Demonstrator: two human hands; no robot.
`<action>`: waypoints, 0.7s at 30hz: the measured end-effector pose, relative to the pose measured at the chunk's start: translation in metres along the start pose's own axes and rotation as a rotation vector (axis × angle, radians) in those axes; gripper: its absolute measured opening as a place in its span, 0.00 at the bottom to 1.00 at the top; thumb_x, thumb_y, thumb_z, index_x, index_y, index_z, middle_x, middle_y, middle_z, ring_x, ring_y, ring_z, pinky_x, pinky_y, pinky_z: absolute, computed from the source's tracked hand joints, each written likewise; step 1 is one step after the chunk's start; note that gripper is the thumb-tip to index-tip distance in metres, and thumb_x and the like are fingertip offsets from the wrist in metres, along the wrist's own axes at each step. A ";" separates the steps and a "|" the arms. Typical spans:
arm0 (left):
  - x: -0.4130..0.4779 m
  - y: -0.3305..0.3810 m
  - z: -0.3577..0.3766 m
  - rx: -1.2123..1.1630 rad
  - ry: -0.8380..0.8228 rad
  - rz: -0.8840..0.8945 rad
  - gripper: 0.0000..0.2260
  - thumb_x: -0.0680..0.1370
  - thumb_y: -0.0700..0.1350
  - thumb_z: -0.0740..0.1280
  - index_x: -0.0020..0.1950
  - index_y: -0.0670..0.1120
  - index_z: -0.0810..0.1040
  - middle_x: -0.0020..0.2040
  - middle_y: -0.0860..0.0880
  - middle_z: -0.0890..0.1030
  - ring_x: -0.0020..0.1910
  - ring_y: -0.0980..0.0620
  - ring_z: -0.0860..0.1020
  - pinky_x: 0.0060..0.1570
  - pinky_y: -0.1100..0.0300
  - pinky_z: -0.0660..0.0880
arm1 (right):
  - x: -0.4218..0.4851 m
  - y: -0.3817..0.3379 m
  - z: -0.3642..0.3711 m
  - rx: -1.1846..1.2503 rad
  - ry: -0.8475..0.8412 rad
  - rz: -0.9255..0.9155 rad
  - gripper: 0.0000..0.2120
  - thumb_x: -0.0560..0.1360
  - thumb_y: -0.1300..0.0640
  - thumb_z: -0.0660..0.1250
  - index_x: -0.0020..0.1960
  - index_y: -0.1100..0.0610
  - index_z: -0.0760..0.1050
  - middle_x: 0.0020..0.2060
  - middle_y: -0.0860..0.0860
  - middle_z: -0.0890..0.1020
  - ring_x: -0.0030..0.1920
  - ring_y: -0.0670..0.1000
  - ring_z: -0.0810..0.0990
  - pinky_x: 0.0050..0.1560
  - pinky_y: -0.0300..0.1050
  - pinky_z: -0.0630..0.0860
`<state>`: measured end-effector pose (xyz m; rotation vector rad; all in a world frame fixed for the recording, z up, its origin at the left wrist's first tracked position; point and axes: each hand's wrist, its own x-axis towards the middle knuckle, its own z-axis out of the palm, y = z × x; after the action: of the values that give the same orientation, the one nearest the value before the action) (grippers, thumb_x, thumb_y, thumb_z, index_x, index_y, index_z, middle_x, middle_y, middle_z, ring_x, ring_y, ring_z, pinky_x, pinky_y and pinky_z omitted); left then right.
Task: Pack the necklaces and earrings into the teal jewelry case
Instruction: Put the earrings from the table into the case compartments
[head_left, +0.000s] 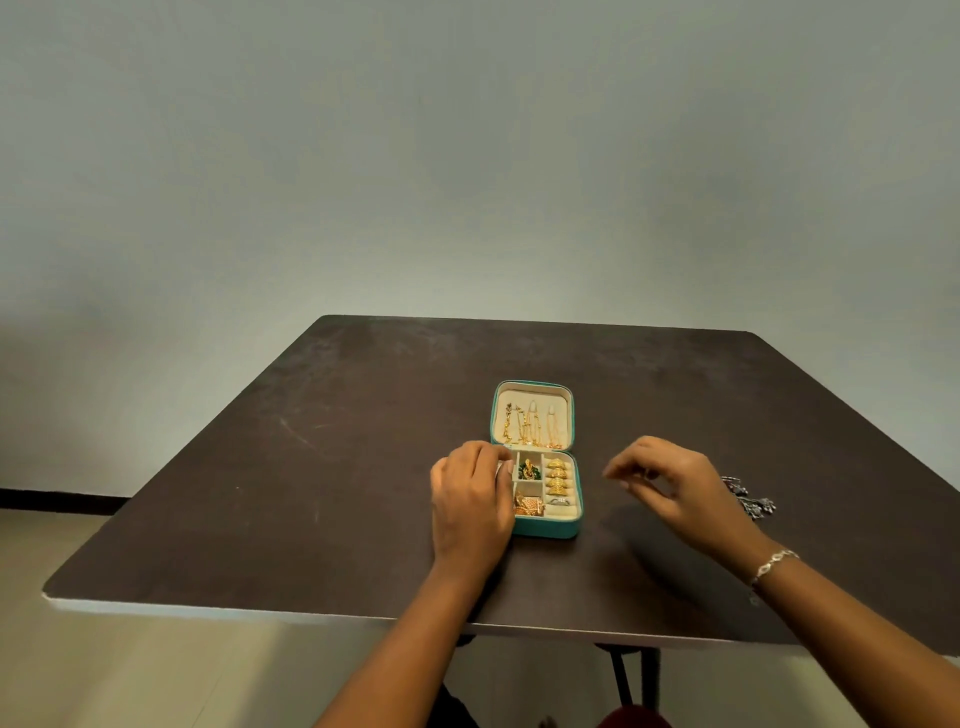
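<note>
The teal jewelry case (571, 529) lies open in the middle of the table. Gold necklaces (532, 427) hang in its raised lid. Its tray holds gold rings (557, 478) in the right column, a green and gold piece (529, 470), and orange-gold earrings (529, 505). My left hand (470, 501) rests against the case's left side, fingers curled over its rim and hiding that edge. My right hand (672, 480) hovers right of the case, fingers loosely bent and apart, holding nothing visible. Silver jewelry (753, 500) lies on the table just beyond my right hand.
The dark brown table (311, 467) has its near edge close to my forearms and folding legs below. A plain wall stands behind it. A silver bracelet (774, 564) is on my right wrist.
</note>
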<state>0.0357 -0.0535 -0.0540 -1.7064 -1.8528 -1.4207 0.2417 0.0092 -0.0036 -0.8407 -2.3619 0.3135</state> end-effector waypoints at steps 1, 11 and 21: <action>0.000 0.004 0.002 -0.009 0.000 0.016 0.10 0.76 0.45 0.56 0.46 0.46 0.77 0.43 0.50 0.79 0.43 0.56 0.74 0.46 0.58 0.70 | -0.008 0.006 -0.005 0.005 0.014 0.007 0.10 0.70 0.68 0.69 0.44 0.54 0.79 0.40 0.41 0.77 0.44 0.43 0.77 0.46 0.33 0.73; -0.016 0.080 0.049 -0.186 -0.155 0.466 0.07 0.76 0.44 0.61 0.44 0.42 0.75 0.43 0.45 0.77 0.50 0.51 0.72 0.54 0.61 0.69 | -0.054 0.058 -0.033 0.156 0.295 0.351 0.12 0.70 0.69 0.68 0.39 0.51 0.78 0.39 0.47 0.81 0.44 0.45 0.78 0.42 0.33 0.73; -0.012 0.106 0.095 -0.295 -0.457 0.039 0.05 0.74 0.40 0.63 0.49 0.42 0.76 0.49 0.46 0.76 0.52 0.53 0.70 0.49 0.68 0.63 | -0.068 0.081 -0.022 0.120 0.291 0.440 0.08 0.69 0.69 0.69 0.40 0.56 0.80 0.39 0.51 0.81 0.42 0.48 0.78 0.41 0.30 0.71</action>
<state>0.1696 -0.0051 -0.0596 -2.3642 -1.8739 -1.4357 0.3377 0.0287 -0.0506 -1.2531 -1.8585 0.4700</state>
